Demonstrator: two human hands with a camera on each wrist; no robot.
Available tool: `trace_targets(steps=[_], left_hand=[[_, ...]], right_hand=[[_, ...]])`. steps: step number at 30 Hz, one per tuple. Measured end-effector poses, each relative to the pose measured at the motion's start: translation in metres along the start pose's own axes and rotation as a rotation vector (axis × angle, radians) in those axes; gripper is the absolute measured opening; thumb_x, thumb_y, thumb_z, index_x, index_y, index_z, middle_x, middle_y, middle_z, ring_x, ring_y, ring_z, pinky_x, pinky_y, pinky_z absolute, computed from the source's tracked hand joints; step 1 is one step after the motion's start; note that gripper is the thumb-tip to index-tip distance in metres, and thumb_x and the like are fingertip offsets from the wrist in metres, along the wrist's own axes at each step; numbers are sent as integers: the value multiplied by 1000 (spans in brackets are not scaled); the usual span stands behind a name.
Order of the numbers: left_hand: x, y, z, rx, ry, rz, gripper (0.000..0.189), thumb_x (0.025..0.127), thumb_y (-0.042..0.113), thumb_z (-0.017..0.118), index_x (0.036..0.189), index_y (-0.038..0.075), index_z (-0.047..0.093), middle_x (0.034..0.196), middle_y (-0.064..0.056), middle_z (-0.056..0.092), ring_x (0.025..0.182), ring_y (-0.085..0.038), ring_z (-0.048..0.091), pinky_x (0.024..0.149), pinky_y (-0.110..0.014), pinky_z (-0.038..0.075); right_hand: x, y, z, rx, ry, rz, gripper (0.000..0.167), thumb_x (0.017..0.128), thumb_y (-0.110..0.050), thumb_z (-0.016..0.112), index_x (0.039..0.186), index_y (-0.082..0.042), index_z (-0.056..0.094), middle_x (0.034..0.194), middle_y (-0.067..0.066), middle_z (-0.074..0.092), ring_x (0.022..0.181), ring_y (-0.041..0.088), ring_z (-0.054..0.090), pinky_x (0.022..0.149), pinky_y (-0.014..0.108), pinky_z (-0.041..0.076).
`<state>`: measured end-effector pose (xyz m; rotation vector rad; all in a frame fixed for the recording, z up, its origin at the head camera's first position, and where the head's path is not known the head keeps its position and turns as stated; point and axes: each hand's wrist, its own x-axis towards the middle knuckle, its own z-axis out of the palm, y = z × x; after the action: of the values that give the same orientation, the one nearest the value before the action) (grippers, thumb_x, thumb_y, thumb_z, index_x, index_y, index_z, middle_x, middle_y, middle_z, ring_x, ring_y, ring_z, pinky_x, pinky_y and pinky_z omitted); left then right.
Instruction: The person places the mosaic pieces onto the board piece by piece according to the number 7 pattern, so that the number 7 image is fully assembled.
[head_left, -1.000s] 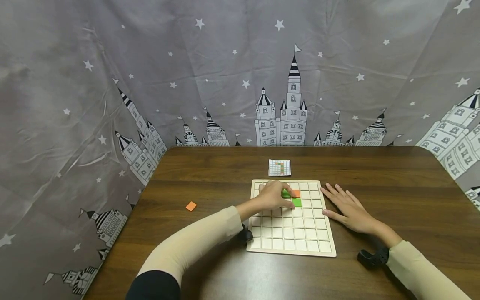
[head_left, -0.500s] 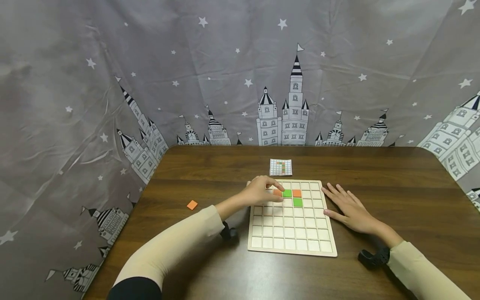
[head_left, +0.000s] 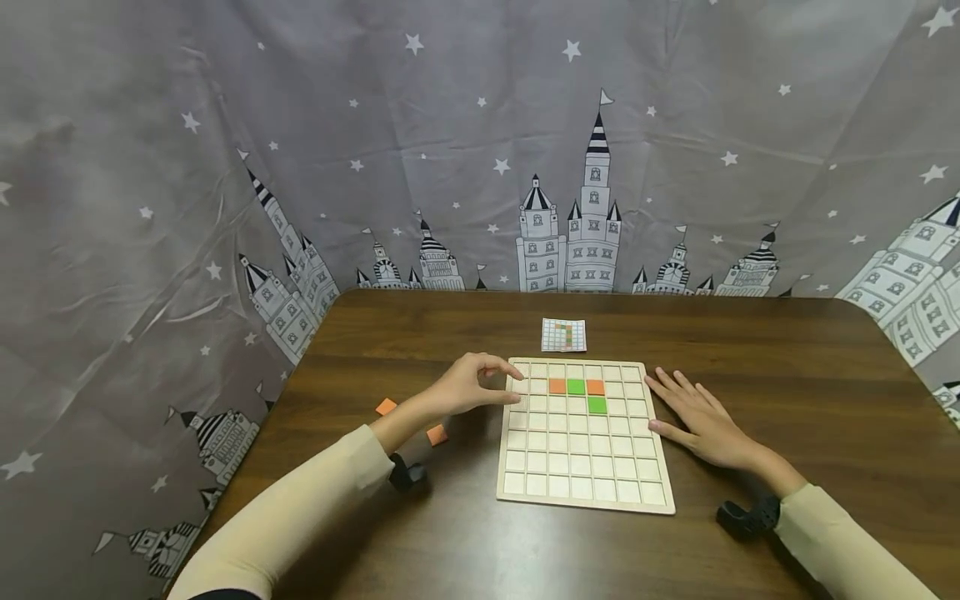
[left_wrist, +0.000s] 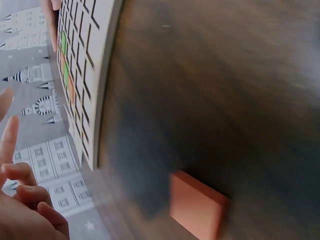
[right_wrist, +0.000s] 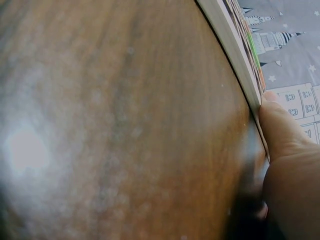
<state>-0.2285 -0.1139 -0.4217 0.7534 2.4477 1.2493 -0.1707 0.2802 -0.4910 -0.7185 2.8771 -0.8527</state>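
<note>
On brown tabletop (head_left: 787, 358) — gridded board (head_left: 579, 446); behind — castle-print cloth (head_left: 442, 108).

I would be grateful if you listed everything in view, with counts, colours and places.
grid board: one, pale cream, on the table
board's orange tiles: two, orange, second row from the far edge
green tiles: two, green, one between those orange ones, one in the third row
loose orange tiles: two, orange, on the table left of the board
pattern card: one, white with coloured squares, beyond the board
table: one, brown, under everything
backdrop: one, grey with white stars and castles, behind the table
wrist devices: two, black, one at each wrist
sleeves: two, cream, on the forearms
left hand: one, bare, at the board's left edge
right hand: one, bare, at the board's right edge
</note>
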Motion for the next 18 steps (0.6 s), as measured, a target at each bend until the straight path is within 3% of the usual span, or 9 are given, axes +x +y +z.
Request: trace_targets(steps=[4, 8, 12, 16, 18], left_hand=[[-14, -9, -8, -11, 22, -26, 35, 85, 21, 82, 115, 6, 74, 99, -20, 54, 93, -35, 39, 76, -37, 30], [-28, -18, -19, -17, 15, -8, 35, 85, 19, 82, 115, 4, 73, 94, -25, 50, 87, -37, 38, 73, -37, 30], [-39, -26, -35, -23, -45, -2, 35, 86, 17, 81, 117, 3, 72, 92, -19, 58, 79, -34, 38, 72, -35, 33], [-48, -35, -52, 7, -128, 10, 34, 88, 16, 79, 118, 2, 71, 77, -11, 45, 71, -27, 33, 67, -32, 32], [-50, -40, -59, 26, -163, 29, 33, 88, 15, 78, 117, 2, 71, 78, -10, 48, 71, -25, 33, 67, -31, 31]], right_hand=[[0, -1, 0, 11, -3, -2, 71, 102, -35, 58, 159, -10, 24, 162, 24, 15, 147, 48, 6, 112, 64, 3], [0, 0, 1, 6, -6, 1, 71, 102, -35, 57, 159, -11, 23, 162, 24, 15, 147, 47, 6, 112, 65, 4], [1, 1, 1, 0, -4, 2, 71, 102, -35, 57, 159, -11, 23, 162, 24, 16, 147, 48, 7, 112, 65, 4], [1, 0, 1, -4, -1, 3, 71, 102, -35, 58, 159, -11, 23, 162, 24, 16, 147, 48, 7, 111, 65, 5], [1, 0, 0, -5, 1, 3, 72, 101, -35, 58, 159, -11, 23, 162, 24, 16, 147, 48, 7, 111, 65, 5]])
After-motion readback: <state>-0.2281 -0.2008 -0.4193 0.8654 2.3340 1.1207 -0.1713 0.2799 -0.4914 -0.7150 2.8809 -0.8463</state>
